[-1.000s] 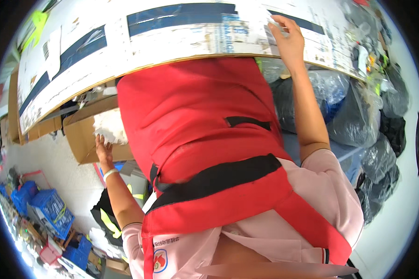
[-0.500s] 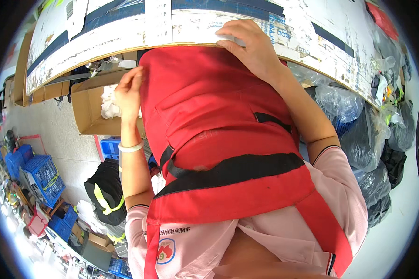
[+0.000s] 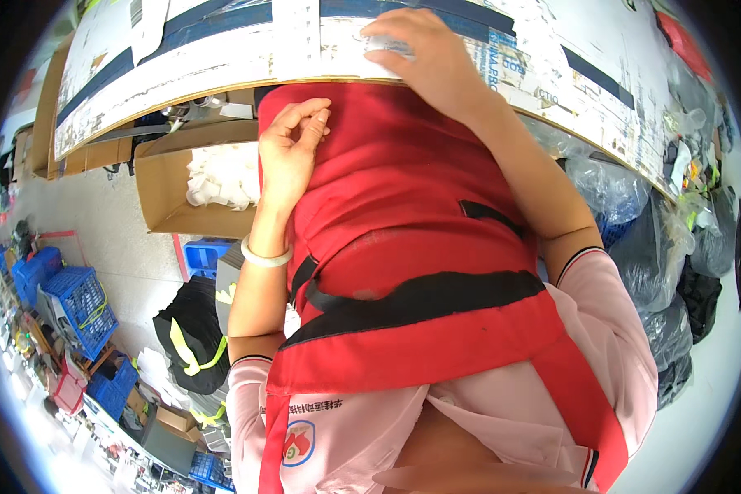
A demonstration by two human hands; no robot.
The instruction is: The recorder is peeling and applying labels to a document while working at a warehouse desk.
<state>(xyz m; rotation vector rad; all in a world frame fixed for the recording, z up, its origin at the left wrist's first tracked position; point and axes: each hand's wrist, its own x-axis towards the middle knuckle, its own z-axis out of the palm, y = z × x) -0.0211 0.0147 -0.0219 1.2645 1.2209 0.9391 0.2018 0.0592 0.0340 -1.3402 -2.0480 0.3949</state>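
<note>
My left hand [image 3: 291, 156] hovers in front of the red apron [image 3: 379, 173], just short of the table edge. Its fingers are curled with the thumb pressed against them; anything inside is too small to make out. A pale bangle [image 3: 265, 253] circles that wrist. Over the worn white tabletop [image 3: 350, 70], my right hand [image 3: 436, 62] is bent, thumb and fingers around a small pale patch that I cannot identify. Dark blue strips [image 3: 214, 26] run along the tabletop. A white printed strip [image 3: 297, 37] lies across them, left of my right hand.
Under the table edge on the left, an open cardboard box [image 3: 169, 193] holds white pieces. Below it lies a stack of black fabric [image 3: 191, 329] tied with a yellow-green band. Blue crates [image 3: 78, 305] stand farther left. Clear and dark plastic bags [image 3: 642, 247] pile up at right.
My left hand has moved right, from beside the box to in front of the apron, and its fingers have curled. My right hand has shifted slightly up and left over the tabletop.
</note>
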